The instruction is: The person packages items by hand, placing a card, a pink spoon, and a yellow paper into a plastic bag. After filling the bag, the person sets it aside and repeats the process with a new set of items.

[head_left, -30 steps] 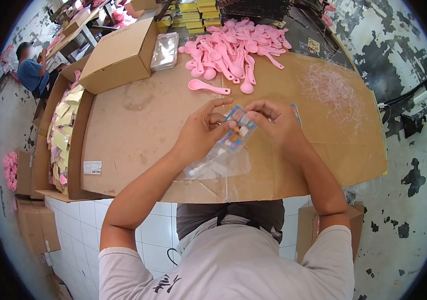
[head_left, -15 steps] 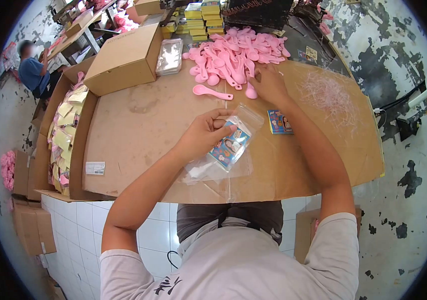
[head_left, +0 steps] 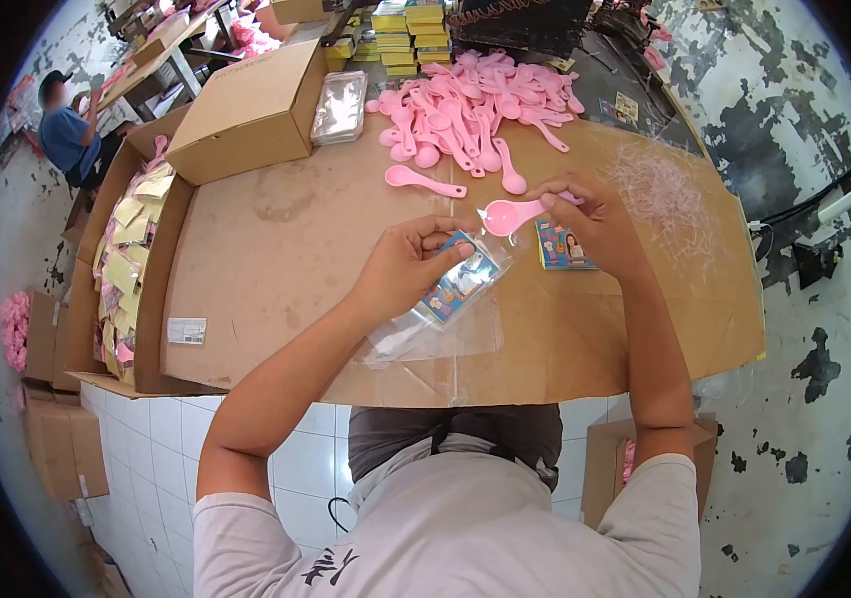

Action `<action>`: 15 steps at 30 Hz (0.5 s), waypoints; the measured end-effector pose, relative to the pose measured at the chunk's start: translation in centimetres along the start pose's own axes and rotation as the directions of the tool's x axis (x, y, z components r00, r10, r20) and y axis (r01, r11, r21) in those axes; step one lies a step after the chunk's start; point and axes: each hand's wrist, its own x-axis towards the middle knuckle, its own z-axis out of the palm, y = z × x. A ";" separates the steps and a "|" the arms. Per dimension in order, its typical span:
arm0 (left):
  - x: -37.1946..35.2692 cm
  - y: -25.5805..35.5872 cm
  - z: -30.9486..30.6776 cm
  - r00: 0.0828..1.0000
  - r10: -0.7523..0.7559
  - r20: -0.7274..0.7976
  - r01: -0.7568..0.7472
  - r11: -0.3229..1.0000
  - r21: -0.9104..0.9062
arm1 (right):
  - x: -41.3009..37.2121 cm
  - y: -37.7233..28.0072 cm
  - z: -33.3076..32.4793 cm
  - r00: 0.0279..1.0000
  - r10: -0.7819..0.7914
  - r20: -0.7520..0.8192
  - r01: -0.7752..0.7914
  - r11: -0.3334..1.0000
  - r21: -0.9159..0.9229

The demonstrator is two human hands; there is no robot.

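Note:
My left hand (head_left: 404,267) pinches a clear plastic bag (head_left: 493,261) with a blue printed card (head_left: 463,284) inside it. A pink spoon (head_left: 511,217) is gripped by its handle in my right hand (head_left: 593,221), its bowl right at the bag's mouth. Just beyond lies a pile of pink spoons (head_left: 465,105), with one loose spoon (head_left: 425,181) in front of it. Beside my right wrist rests a small stack of blue cards (head_left: 563,247). More clear bags (head_left: 396,344) lie flat under my left hand.
An open carton (head_left: 178,289) at the left holds many packed pieces. Behind it are a closed cardboard box (head_left: 246,115) and a stack of clear bags (head_left: 339,108). Yellow-edged card stacks (head_left: 411,40) stand at the back. Clear shreds (head_left: 670,194) lie right. A person (head_left: 69,135) sits far left.
My right hand has come back from the pile toward the bag, now with a pink spoon in it. My left hand has stayed in place with the bag.

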 end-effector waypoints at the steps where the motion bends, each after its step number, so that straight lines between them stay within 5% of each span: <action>1: -0.1 0.2 0.2 1.000 0.004 -0.007 -0.004 1.000 -0.022 | -0.1 0.0 0.1 1.000 0.003 -0.021 -0.002 0.999 0.035; 4: -0.3 0.3 0.6 1.000 0.008 -0.010 -0.008 0.999 -0.047 | -0.2 0.7 -0.1 0.982 -0.144 0.122 0.164 0.971 -0.175; 7: -0.1 -0.4 0.3 1.000 0.008 0.029 -0.008 1.000 0.014 | -0.6 -0.2 0.6 0.969 -0.124 0.212 0.164 0.969 -0.183; 10: -0.2 -1.0 0.6 0.997 0.035 0.063 -0.039 0.998 0.051 | -1.2 -0.8 3.2 0.976 -0.169 0.136 0.186 0.974 -0.130; 13: -0.3 -1.0 0.9 0.988 0.039 0.148 -0.042 0.999 0.023 | -1.6 -1.5 5.3 0.967 -0.152 0.205 0.089 0.953 0.290; 15: -0.4 -1.2 0.7 0.973 0.018 0.230 -0.018 1.000 -0.004 | -1.7 -1.8 5.3 0.963 -0.112 0.246 0.001 0.911 0.412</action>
